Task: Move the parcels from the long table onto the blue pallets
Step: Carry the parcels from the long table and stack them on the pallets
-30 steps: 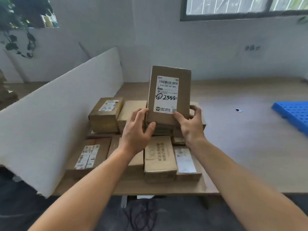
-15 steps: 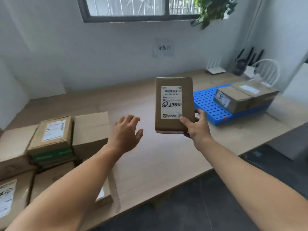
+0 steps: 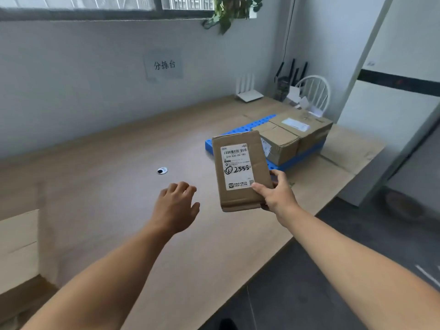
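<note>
Our right hand [image 3: 277, 195] grips the flat parcel [image 3: 240, 172] at its lower right corner, thumb on the labelled face. We hold it upright in the air above the table [image 3: 107, 186]. Our left hand [image 3: 175, 208] hovers just beside it, fingers relaxed, holding nothing. Beyond the parcel, toward the table's far right corner, the blue pallet [image 3: 209, 146] carries two cardboard boxes [image 3: 281, 141], touching side by side.

Hidden, cropped, unreadable
The parcel [image 3: 240, 172] covers the pallet [image 3: 252, 123] near corner and most fingers of the right hand [image 3: 277, 195]; its label's small print is illegible; the left edge crops a box [image 3: 19, 244].
</note>
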